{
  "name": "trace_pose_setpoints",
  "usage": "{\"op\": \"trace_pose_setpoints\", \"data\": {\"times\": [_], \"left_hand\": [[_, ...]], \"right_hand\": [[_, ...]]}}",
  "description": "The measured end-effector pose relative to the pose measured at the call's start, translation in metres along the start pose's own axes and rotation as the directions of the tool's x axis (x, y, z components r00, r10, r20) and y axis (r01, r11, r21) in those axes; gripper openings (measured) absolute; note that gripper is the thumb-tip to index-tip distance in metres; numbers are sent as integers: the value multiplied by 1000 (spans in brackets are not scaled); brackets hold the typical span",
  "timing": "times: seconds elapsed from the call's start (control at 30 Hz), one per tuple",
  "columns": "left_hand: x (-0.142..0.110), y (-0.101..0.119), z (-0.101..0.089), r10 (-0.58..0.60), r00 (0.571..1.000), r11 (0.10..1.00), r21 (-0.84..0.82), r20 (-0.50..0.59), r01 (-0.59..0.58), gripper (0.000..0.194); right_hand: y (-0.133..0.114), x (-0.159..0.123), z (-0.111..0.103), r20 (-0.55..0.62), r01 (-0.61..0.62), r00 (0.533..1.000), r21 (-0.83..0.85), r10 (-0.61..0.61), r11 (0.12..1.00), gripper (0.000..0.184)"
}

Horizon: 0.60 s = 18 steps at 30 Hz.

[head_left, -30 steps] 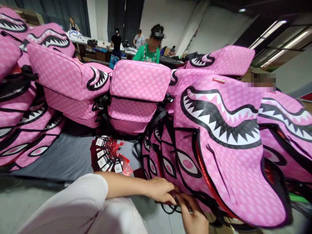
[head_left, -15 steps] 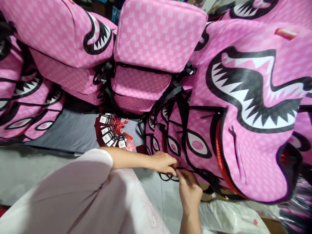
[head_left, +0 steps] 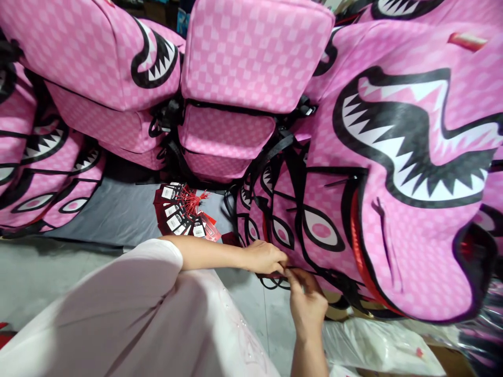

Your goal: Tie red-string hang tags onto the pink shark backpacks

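My left hand point(head_left: 265, 257) reaches across from the left, fingers bent and pinched at the near edge of a row of pink checkered backpacks point(head_left: 288, 207). My right hand point(head_left: 308, 303) comes up from below, its thumb and fingertips pinched and meeting the left fingertips. Whatever lies between the fingers is too small and covered to make out. Black straps point(head_left: 328, 277) run beside my right hand, and thin black loops point(head_left: 275, 283) hang just below my left. Close on the right, a large pink backpack point(head_left: 424, 246) with a printed shark mouth has a red-lined opening.
A fan of dark red and black hang tags point(head_left: 178, 212) with red strings lies on the grey surface point(head_left: 118, 209). More pink backpacks point(head_left: 255, 52) are stacked behind, with others point(head_left: 58, 178) at left. Clear plastic bags point(head_left: 381, 345) lie at lower right.
Both hands keep pinching at the same spot, with only a slight shift of the fingers. The view has moved slightly, and the large backpack at right appears a little farther right and higher.
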<state>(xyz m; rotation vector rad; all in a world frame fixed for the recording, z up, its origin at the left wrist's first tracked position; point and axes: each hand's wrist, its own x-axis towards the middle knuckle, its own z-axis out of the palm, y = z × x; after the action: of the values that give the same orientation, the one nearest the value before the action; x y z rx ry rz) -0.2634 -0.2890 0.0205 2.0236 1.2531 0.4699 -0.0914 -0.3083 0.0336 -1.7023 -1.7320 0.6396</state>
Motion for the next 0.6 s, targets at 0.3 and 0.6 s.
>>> {"op": "trace_pose_setpoints", "data": {"times": [0.3, 0.6], "left_hand": [[-1, 6, 5, -26, 999, 999, 19, -45, 26, 24], [-51, -69, -28, -248, 862, 965, -38, -442, 258, 25]], "right_hand": [[-3, -1, 1, -17, -1, 1000, 16, 1, 1000, 51], [-7, -11, 2, -132, 276, 936, -294, -325, 915, 43]]}}
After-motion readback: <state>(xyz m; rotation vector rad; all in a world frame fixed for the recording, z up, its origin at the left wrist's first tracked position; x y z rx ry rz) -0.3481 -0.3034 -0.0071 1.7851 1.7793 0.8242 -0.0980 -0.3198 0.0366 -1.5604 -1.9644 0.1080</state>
